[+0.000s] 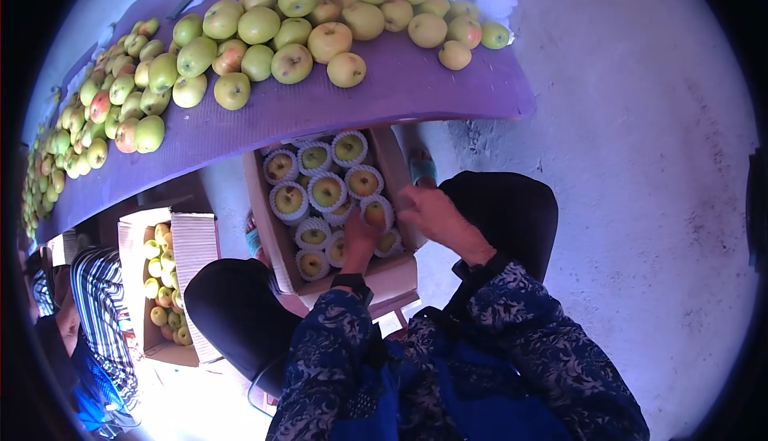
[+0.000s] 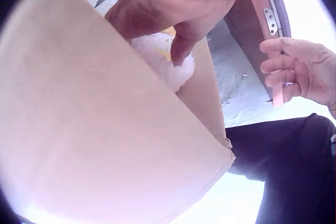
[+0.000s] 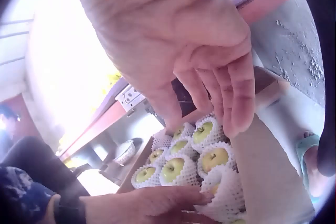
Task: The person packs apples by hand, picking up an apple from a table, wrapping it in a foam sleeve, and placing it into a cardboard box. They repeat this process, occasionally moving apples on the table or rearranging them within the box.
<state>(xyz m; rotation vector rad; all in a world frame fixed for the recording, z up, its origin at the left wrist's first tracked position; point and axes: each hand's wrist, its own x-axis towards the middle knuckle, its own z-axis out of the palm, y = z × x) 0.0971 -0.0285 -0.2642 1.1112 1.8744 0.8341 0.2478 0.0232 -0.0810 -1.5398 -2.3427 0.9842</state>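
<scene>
A long purple table (image 1: pixel 384 97) is seen across the top of the head view, and many loose green and yellow apples (image 1: pixel 292 63) are spread on it. Below its edge, on the floor between the person's knees, an open cardboard box (image 1: pixel 384 277) is placed. It is filled with apples in white foam nets (image 1: pixel 326 191), set close together in rows. A second box (image 1: pixel 196 241), with bare small apples inside, is stood to the left, well apart from the hands.

The left hand (image 1: pixel 358 237) is reached down into the near right part of the open box. Its fingers (image 3: pixel 173 198) are laid almost straight on one netted apple (image 2: pixel 163 64), and the foam is pressed by a fingertip; the fruit is not seen to be enclosed by the hand. This apple is located against the box wall, touching its neighbours.

The right hand (image 1: pixel 436 215) is held above the right edge of the same box. Its fingers (image 3: pixel 231 92) are relaxed and kept together, and nothing is grasped by them.
</scene>
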